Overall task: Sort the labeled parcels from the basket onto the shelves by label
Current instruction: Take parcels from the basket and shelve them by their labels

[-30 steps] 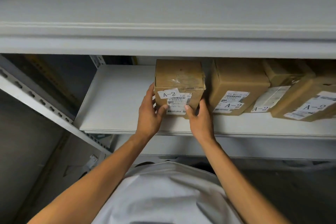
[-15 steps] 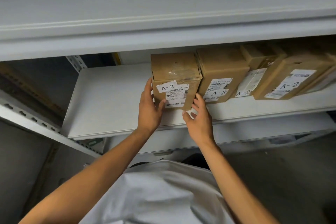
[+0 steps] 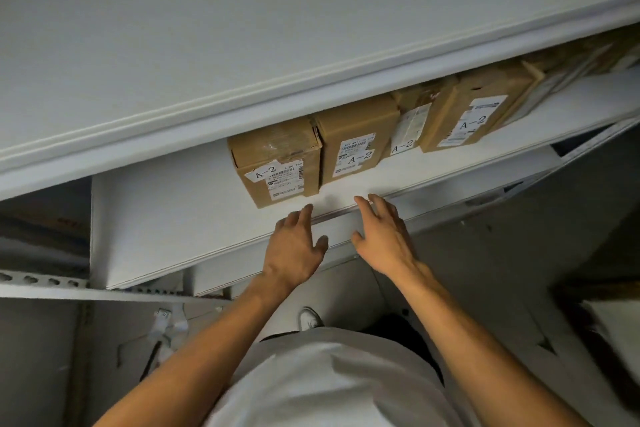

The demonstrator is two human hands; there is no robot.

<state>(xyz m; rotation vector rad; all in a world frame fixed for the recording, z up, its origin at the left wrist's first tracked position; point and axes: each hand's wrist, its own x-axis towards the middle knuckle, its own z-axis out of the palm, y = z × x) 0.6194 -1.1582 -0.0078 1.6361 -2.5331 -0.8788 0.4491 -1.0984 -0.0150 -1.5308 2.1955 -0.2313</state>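
A brown cardboard parcel (image 3: 277, 159) labeled A-2 stands on the white middle shelf (image 3: 166, 218), at the left end of a row. Touching its right side is a second A-2 parcel (image 3: 356, 135), then a third parcel (image 3: 408, 125) and a fourth A-2 parcel (image 3: 481, 111). My left hand (image 3: 294, 246) hovers in front of the shelf's edge, fingers relaxed, holding nothing. My right hand (image 3: 384, 236) is beside it, fingers spread over the shelf's front edge, also holding nothing. Neither hand touches the parcel.
A white upper shelf (image 3: 242, 45) overhangs the row. More parcels (image 3: 571, 69) sit dim at the far right. A perforated metal rail (image 3: 69, 282) runs at the lower left. The grey floor (image 3: 485, 270) and my shoe (image 3: 310, 319) lie below.
Both hands have let go of the left A-2 parcel and drawn back toward me. The parcel now stands against its neighbour. The view has tilted and shifted left.
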